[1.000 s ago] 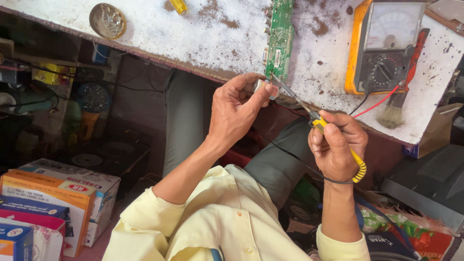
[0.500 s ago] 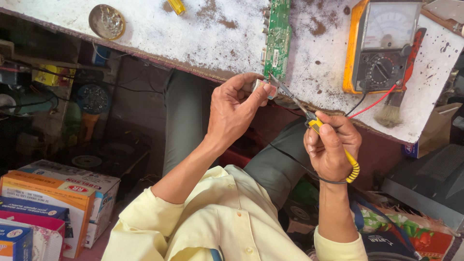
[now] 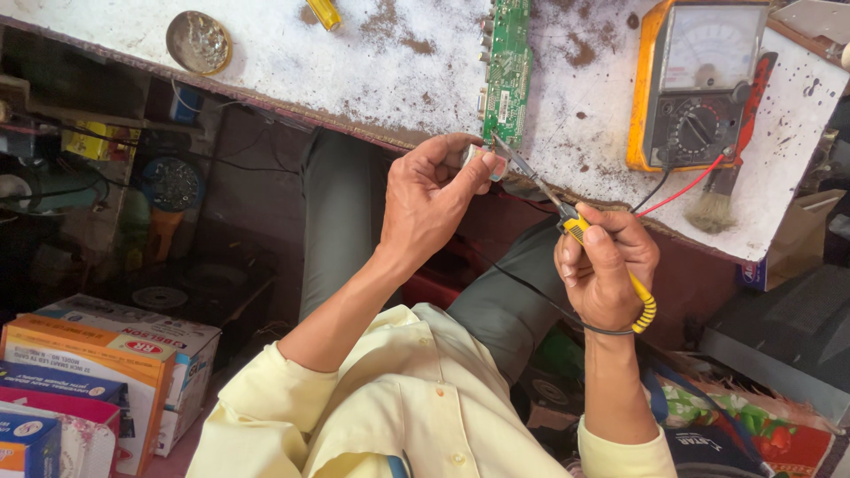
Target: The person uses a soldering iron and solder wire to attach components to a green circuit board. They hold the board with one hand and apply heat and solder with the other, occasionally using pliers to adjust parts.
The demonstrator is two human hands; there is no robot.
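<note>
Both hands shifted slightly toward bench edge since half second ago; iron tip now meets pinched part. Left hand [image 3: 434, 199] pinches small pale component [image 3: 485, 162] between thumb and fingertips, just below green circuit board [image 3: 507, 71]. Right hand [image 3: 606, 265] closed around yellow-handled soldering iron [image 3: 575, 226], metal tip touching component. Analog multimeter [image 3: 695, 84] lies right of board on stained white workbench [image 3: 354, 62]; brush [image 3: 722, 190] beside meter. Round metal tin [image 3: 198, 42] far left of board.
</note>
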